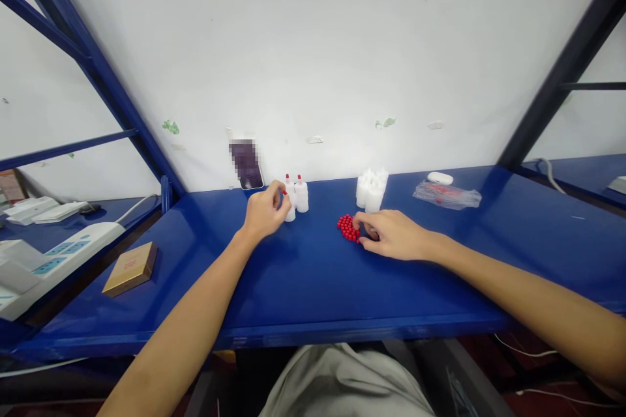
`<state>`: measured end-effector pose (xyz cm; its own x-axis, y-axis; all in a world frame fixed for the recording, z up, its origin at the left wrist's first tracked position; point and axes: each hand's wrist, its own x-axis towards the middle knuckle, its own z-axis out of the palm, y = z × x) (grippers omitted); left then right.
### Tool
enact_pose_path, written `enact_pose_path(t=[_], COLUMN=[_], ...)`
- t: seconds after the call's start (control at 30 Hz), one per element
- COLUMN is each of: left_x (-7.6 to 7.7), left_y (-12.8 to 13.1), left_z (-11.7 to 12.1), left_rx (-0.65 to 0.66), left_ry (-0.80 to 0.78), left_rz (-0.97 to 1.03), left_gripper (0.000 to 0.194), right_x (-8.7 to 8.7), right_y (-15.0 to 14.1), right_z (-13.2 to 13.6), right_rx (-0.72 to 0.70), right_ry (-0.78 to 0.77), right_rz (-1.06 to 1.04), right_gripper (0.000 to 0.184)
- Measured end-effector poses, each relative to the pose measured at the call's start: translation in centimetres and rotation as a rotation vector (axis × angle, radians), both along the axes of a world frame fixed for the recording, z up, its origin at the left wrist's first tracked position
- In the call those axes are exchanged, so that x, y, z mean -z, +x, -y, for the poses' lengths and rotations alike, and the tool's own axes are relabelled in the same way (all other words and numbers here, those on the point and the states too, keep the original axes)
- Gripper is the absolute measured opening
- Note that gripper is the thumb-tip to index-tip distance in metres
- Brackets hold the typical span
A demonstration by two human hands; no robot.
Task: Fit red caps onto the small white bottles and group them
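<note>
My left hand [265,212] is closed in a pinch at the red cap of a small white plastic bottle [290,214] that stands upright on the blue table. Right behind it stand more white bottles [302,201] with pointed red caps. My right hand [394,234] reaches in from the right with bent fingers, thumb and forefinger apart, at the edge of a pile of small red caps [347,227]. The fingertips touch or nearly touch the pile, and no cap shows clearly between them. Beyond that hand is a cluster of white bottles [372,190] without red caps.
A phone [248,166] leans on the white wall. To the right lie a clear plastic bag [447,197] with something red inside and a white oval case [440,178]. At the left are a gold box [130,268] and a white power strip [63,260].
</note>
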<state>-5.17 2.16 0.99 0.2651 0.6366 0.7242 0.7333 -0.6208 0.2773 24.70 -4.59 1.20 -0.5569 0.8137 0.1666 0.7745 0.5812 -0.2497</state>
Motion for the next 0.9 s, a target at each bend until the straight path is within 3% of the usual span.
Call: enact_pose_path(t=[0.23, 0.43, 0.57, 0.73, 0.9], left_x=[0.1, -0.2, -0.7, -0.4, 0.7], left_y=[-0.7, -0.4, 0.9, 5.5, 8.6], left_z=[-0.9, -0.4, 1.1, 4.4, 5.6], left_rx=[-0.163, -0.162, -0.032, 0.346, 0.403], left_ry=[-0.110, -0.129, -0.023, 0.005, 0.021], left_rz=[-0.139, -0.141, -0.130, -0.430, -0.613], left_gripper=[0.013, 0.023, 0.023, 0.024, 0.029], right_x=[-0.3, -0.4, -0.4, -0.4, -0.5], right_y=[0.1, 0.3, 0.6, 0.8, 0.9], right_z=[0.2, 0.2, 0.1, -0.2, -0.5], right_rx=[-0.050, -0.052, -0.038, -0.028, 0.005], right_ry=[-0.006, -0.005, -0.011, -0.018, -0.013], right_rz=[0.037, 0.038, 0.031, -0.029, -0.134], right_gripper=[0.009, 0.010, 0.011, 0.016, 0.014])
